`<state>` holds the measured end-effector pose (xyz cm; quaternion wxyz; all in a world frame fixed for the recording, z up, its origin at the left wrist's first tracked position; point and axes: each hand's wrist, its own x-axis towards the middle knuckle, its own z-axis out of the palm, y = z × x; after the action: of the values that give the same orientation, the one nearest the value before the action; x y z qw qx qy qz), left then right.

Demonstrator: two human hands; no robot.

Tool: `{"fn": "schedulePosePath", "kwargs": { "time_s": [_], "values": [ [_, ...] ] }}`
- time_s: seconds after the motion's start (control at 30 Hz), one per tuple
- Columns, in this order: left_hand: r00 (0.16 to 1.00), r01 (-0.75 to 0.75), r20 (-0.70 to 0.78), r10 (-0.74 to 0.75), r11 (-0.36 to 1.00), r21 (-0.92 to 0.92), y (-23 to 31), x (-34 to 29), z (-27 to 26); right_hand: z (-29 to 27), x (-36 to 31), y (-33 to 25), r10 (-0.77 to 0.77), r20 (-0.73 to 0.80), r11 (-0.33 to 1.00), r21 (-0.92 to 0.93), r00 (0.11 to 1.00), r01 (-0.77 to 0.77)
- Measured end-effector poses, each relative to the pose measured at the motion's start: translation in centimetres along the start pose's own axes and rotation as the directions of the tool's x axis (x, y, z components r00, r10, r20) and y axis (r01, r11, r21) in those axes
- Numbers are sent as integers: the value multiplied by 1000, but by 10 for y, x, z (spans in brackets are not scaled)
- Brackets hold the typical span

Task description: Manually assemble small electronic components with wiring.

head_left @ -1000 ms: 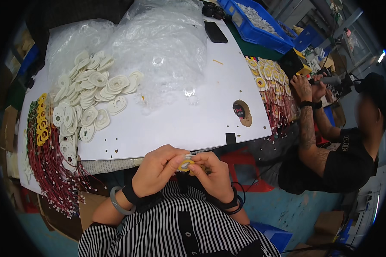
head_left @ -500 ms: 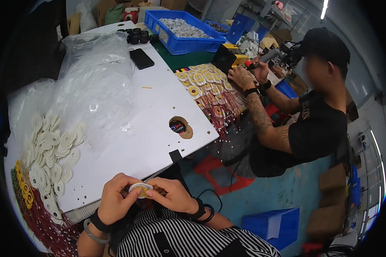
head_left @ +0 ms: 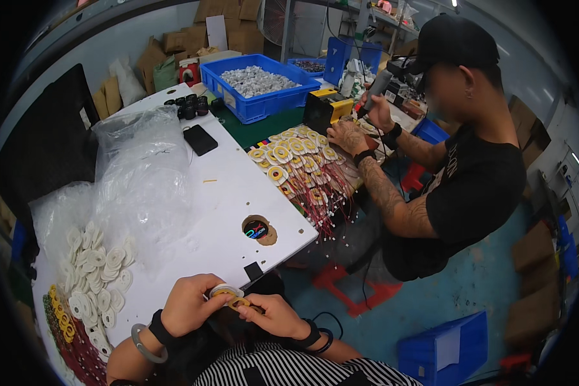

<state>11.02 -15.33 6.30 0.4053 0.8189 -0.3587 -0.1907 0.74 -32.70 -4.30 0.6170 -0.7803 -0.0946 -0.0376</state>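
In front of my body, past the table's near edge, my left hand (head_left: 192, 305) pinches a white oval plastic piece (head_left: 221, 289) between thumb and fingers. My right hand (head_left: 275, 315) has its thumb and fingers closed on a yellow ring (head_left: 239, 302). Ring and white piece overlap at the left thumb; whether they are joined I cannot tell. On the table's left lies a heap of loose white oval pieces (head_left: 103, 273). Beside it, nearer the left edge, are several yellow rings (head_left: 62, 315) with red wires (head_left: 83, 357).
Clear plastic bags (head_left: 145, 174) cover the table's (head_left: 222, 219) left part, near a phone (head_left: 200, 139). A blue crate (head_left: 244, 106) of small pale parts stands behind. At right, a co-worker (head_left: 476, 167) holds a grey tool beside rows of wired white-and-yellow pieces (head_left: 296, 157). A blue bin (head_left: 441, 347) sits on the floor.
The yellow ring, earlier seen against the white piece between both hands, now sticks out to its right, under my right fingers. My hands are slightly farther apart. The whole view has shifted.
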Motion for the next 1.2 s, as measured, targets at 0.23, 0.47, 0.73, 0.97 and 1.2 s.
{"fn": "schedulePosePath", "kwargs": {
  "time_s": [0.23,0.47,0.73,0.97,1.2],
  "values": [
    [884,-324,-47,466,681,657,40,45,26,-24,-8,4,143,-306,981,167,941,-95],
    [902,-386,-47,428,852,355,88,120,-15,-55,-31,25,117,-524,810,542,844,224],
    [954,-80,275,122,984,-159,100,276,-7,-121,-65,59,-57,-702,799,394,710,454],
    [977,0,209,34,987,-162,81,389,25,-153,-82,61,-40,-971,769,122,238,628],
    [998,12,65,-7,996,-87,37,504,56,-142,-106,76,11,-914,929,159,406,335]
  ]
}}
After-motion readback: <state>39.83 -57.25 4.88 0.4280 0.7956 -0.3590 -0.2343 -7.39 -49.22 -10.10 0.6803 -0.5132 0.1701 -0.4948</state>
